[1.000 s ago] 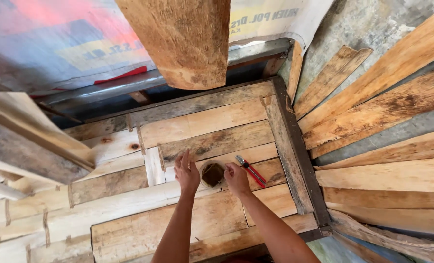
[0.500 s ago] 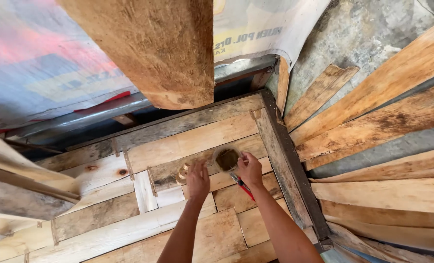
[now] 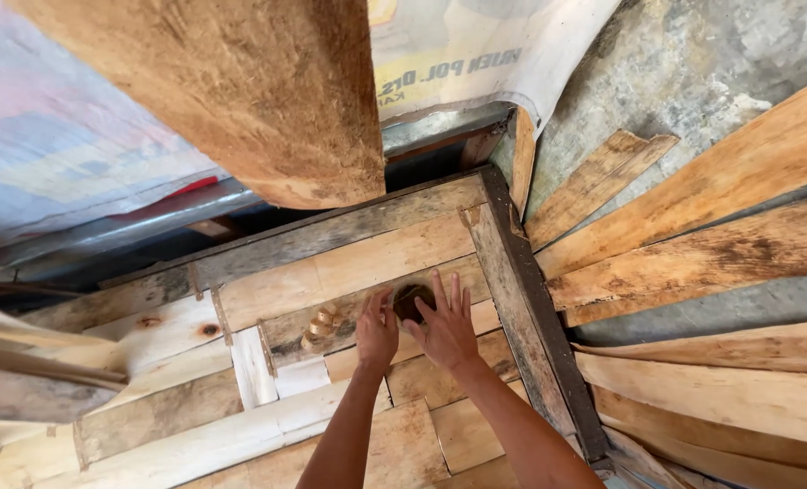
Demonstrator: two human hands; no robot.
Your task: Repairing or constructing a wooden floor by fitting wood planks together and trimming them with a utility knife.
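A small dark brown round object (image 3: 410, 297) lies on a weathered plank (image 3: 331, 335) of a rough wooden pallet-like panel (image 3: 349, 263). My left hand (image 3: 376, 333) grips its left side with curled fingers. My right hand (image 3: 447, 328) covers its right side, fingers spread upward across it. Both forearms come up from the bottom edge. The red-handled tool is not visible in my right hand.
A thick rough beam (image 3: 240, 91) hangs over the top of the view. Behind it is a printed sack sheet (image 3: 476, 54) and a grey wall. A dark frame rail (image 3: 523, 308) borders the panel on the right, and loose planks (image 3: 711, 254) fan out beyond it. A pale knot lump (image 3: 320, 324) sits left of my hands.
Both hands moved the dark round object farther up the panel, across to a higher plank. The red-handled tool seen in my right hand earlier is out of sight. The camera moved closer.
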